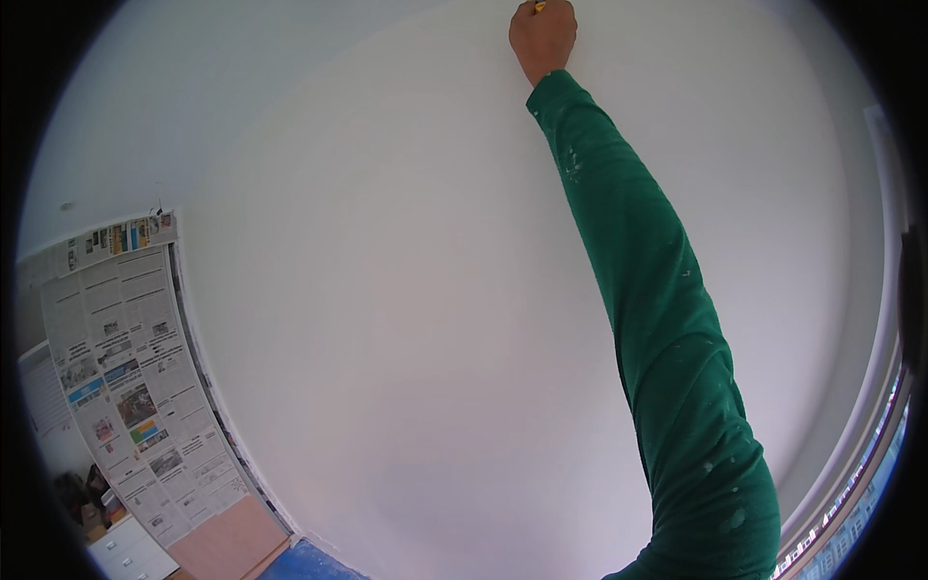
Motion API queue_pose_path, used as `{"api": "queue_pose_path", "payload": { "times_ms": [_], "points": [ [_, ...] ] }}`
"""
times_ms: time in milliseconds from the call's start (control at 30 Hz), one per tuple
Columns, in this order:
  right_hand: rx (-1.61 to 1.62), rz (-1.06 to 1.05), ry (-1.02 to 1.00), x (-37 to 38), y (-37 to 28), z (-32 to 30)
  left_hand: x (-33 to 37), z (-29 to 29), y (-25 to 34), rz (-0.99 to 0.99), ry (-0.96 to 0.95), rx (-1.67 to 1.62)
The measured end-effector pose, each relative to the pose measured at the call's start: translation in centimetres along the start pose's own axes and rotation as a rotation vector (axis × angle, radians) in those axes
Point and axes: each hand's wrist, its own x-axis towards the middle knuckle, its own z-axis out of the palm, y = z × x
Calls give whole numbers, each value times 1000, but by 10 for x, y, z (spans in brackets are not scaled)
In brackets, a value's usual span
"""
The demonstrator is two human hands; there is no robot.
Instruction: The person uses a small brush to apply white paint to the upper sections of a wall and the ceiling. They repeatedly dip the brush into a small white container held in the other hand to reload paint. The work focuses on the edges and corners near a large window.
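My right arm, in a green sleeve (pixel 667 280) with white paint specks, reaches up from the lower right across a plain white wall (pixel 416 271). At the top edge my right hand (pixel 543 41) is closed in a fist, its back toward me. A small yellow piece of a tool handle (pixel 540 7) shows above the fingers. The rest of that tool is hidden by the hand or cut off by the picture's edge, so its kind cannot be made out. My left hand is out of the picture.
On the left stands a tall panel covered with newspaper (pixel 126 358), its lower part bare and pinkish-brown. White drawers (pixel 130 546) sit beside it. Blue sheeting (pixel 307 563) lies at the wall's foot. A window frame (pixel 884 338) curves along the right.
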Motion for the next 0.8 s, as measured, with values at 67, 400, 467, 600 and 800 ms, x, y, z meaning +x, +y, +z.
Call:
{"api": "queue_pose_path", "payload": {
  "times_ms": [67, 400, 467, 600, 800],
  "points": [
    [-84, -68, 31, 10, 9, 0, 1, -1, 3, -3, -6, 1],
    [-83, -190, -54, -13, 9, 53, -12, -3, 4, 20, 16, -5],
    [-92, -218, -58, -18, 10, 65, -10, -3, 3, 23, 11, -3],
    [-68, -169, -100, -35, 2, 87, -17, -8, -2, 44, 15, 4],
    [-40, -150, -164, -44, -2, 110, -18, -1, -1, 25, 62, -41]
  ]
}}
